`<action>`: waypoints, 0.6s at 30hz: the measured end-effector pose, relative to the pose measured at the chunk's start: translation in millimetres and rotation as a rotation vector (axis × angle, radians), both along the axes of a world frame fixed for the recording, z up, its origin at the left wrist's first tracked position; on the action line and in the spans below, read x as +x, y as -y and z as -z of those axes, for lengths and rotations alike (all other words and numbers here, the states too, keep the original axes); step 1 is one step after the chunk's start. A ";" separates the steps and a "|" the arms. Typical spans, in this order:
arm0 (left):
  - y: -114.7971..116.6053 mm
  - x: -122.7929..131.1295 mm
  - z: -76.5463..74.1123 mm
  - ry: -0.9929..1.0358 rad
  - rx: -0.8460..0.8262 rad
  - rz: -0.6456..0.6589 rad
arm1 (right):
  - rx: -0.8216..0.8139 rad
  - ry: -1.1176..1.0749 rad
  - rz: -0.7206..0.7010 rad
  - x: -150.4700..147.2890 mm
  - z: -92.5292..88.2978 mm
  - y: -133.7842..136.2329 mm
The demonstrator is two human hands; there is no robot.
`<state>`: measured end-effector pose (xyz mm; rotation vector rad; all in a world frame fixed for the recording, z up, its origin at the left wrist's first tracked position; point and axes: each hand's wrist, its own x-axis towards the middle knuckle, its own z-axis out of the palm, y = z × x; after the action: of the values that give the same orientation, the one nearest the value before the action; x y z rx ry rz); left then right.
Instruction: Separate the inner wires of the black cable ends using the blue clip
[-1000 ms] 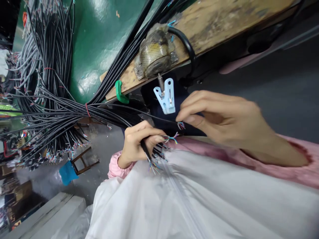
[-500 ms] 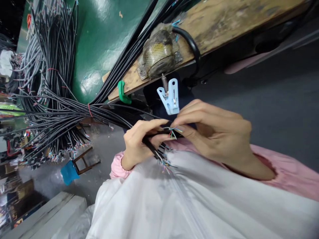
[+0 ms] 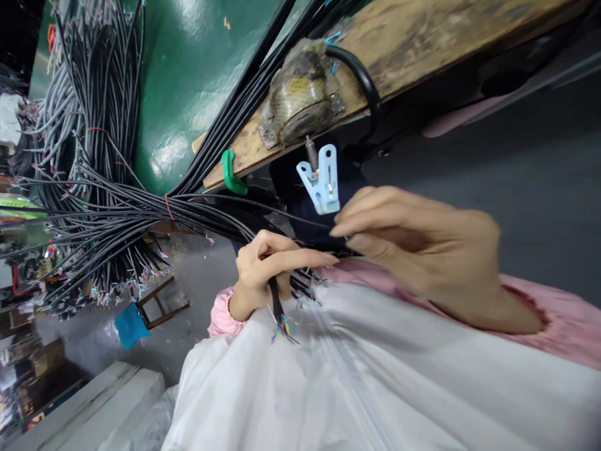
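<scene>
My left hand (image 3: 267,260) curls round several black cables (image 3: 277,304), its index finger stretched toward the right. Stripped ends with thin coloured wires hang below that hand over the white apron (image 3: 282,388). Thumb and fingers of my right hand (image 3: 417,250) are pinched together, slightly blurred. One thin black cable (image 3: 300,218) runs to these fingertips, and its end is hidden in the pinch. Just above them, a light blue clothes-peg-like clip (image 3: 323,181) hangs from a metal tip on a tape-wrapped device (image 3: 303,100).
Black cables tied with a red band (image 3: 168,207) stretch left. More black and grey cable bundles (image 3: 106,81) lie on the green table (image 3: 169,81). A green hook (image 3: 230,172) sits on the wooden edge (image 3: 413,50). A blue stool (image 3: 131,326) stands below left.
My right hand has moved a little right, away from my left. The coloured wires between the fingertips no longer show. The cable ends under my left hand have swung left.
</scene>
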<state>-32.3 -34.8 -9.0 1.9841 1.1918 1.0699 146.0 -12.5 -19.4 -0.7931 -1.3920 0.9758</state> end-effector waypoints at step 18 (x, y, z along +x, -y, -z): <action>-18.6 -2.3 -15.8 0.173 -0.167 0.200 | -0.037 0.222 -0.442 25.4 -8.8 -21.0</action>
<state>-34.6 -16.2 6.8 1.8008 0.9378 0.9845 171.4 8.5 -10.6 -0.6460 -1.7928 1.2827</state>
